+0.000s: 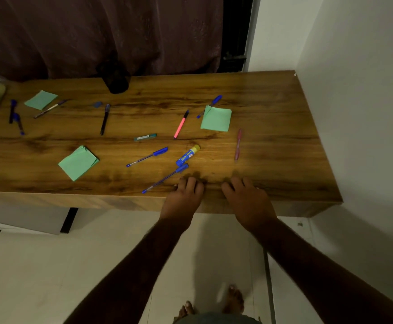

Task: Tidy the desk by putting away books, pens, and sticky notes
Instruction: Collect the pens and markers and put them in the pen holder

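Both hands rest on the near edge of the wooden desk (284,160), low in the middle of the frame, and neither holds anything: the left hand (186,192) lies with its fingers loosely bent on the wood, and the right hand (246,197) just beside it has its fingers relaxed and spread flat. They seem parked there as a starting stance, close to the nearest clutter. A blue pen (165,178) lies slanted just left of the left hand, its capped end touching or nearly touching a glue stick (188,155) above it, so it looks the easiest first pick. A second blue pen (147,157) lies left of the glue stick, a pink highlighter (181,124) and a teal lead case (145,137) sit at centre, and a red pen (238,145) lies toward the right. Three green sticky-note pads are scattered: one right of centre (216,118) with a pen (210,105) poking out from behind its upper corner, one at lower left (78,163), one at upper left (41,99). A black pen (105,119) and more pens (15,115) lie toward the left. A dark mesh holder (116,78) stands at the back edge against the curtain, probably where the pens belong. No books are in view, and nothing appears gathered yet
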A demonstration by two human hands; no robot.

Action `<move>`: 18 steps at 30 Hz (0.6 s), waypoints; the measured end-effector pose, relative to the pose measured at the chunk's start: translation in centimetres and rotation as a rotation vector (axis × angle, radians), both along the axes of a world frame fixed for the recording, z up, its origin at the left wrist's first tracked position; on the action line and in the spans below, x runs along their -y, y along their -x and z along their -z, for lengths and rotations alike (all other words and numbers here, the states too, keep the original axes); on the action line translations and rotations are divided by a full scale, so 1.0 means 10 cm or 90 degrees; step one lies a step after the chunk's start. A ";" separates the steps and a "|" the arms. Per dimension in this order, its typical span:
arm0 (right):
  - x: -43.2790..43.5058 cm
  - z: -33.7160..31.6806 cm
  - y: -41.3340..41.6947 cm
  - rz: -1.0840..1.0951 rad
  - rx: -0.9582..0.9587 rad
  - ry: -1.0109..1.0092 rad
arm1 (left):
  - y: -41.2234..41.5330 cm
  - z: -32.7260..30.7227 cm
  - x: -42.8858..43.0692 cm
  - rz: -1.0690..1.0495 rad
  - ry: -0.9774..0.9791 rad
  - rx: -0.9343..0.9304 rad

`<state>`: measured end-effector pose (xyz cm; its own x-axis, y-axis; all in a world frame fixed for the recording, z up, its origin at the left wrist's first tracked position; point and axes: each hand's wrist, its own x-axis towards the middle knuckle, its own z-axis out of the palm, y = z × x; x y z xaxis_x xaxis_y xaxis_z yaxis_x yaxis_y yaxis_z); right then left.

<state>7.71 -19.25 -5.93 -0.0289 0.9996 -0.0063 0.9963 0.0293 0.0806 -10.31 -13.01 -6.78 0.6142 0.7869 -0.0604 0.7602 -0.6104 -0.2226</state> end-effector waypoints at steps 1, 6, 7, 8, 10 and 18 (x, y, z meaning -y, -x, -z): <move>-0.01 -0.05 0.00 -0.004 -0.004 0.035 | 0.01 -0.03 0.02 -0.018 0.021 -0.004; -0.14 -0.26 -0.05 0.001 -0.074 0.130 | 0.06 -0.14 0.02 -0.048 0.126 0.097; -0.16 -0.28 -0.02 0.011 -0.092 0.114 | 0.08 -0.18 0.01 -0.060 0.137 0.126; -0.18 -0.29 0.01 0.022 -0.115 0.097 | 0.10 -0.21 -0.01 -0.070 0.138 0.153; -0.23 -0.28 0.08 0.042 -0.161 0.074 | 0.14 -0.26 -0.07 -0.081 0.110 0.182; -0.67 -0.38 0.18 0.150 -0.210 0.006 | 0.37 -0.31 -0.62 -0.194 0.100 0.139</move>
